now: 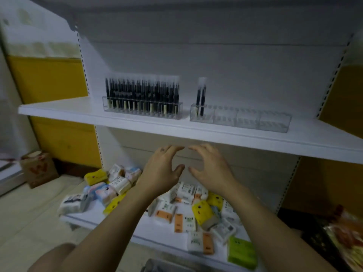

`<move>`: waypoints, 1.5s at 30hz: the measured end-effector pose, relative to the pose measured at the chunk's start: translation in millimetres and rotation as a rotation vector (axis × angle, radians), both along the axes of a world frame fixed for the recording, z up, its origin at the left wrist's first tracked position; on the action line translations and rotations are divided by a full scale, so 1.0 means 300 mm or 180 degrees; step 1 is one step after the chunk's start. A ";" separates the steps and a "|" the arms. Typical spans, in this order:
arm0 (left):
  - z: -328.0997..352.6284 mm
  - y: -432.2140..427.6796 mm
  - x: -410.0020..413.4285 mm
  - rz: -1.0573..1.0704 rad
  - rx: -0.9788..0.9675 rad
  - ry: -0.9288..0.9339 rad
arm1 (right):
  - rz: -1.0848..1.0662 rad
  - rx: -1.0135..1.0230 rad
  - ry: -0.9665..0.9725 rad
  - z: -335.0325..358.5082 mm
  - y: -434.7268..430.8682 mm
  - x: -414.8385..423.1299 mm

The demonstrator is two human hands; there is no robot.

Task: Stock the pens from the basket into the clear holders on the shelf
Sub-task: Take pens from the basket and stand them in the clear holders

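Observation:
On the white upper shelf (78,111) stand two clear holders. The left holder (142,110) is packed with several black pens (142,91). The right holder (240,119) carries only two black pens (201,100) at its left end. My left hand (163,171) and my right hand (211,169) hover side by side just below the shelf's front edge, fingers spread and loosely bent, with nothing in them. A dark grey edge at the bottom (157,266) may be the basket; I cannot tell.
The lower shelf (110,218) is strewn with several small tissue packs (202,212) in white, yellow, orange and green. A cardboard box (38,168) sits on the floor at the left. Colourful packaged goods (345,238) lie at the lower right. Yellow panels flank the shelving.

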State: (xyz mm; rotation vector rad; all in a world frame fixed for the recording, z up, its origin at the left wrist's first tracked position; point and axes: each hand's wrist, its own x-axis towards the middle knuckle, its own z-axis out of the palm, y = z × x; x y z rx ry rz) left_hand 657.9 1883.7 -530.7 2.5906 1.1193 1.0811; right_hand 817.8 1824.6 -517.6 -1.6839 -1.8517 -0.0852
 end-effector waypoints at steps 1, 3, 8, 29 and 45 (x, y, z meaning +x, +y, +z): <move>-0.030 -0.013 -0.012 0.0034 -0.0077 0.0071 | -0.0004 -0.0128 -0.0003 -0.038 -0.007 -0.006; -0.090 -0.043 -0.036 0.0103 -0.0229 0.0224 | 0.0004 -0.0413 0.0003 -0.120 -0.022 -0.014; -0.255 -0.107 -0.091 0.0293 -0.0793 0.0681 | 0.0094 -0.1165 0.0239 -0.342 -0.050 -0.037; -1.127 -0.050 -0.093 0.0765 -0.3620 0.1073 | -0.0305 -0.3822 0.1503 -1.262 -0.030 -0.068; -1.653 0.005 0.006 0.0984 -0.4980 0.0388 | -0.0350 -0.4664 0.1132 -1.653 0.100 -0.113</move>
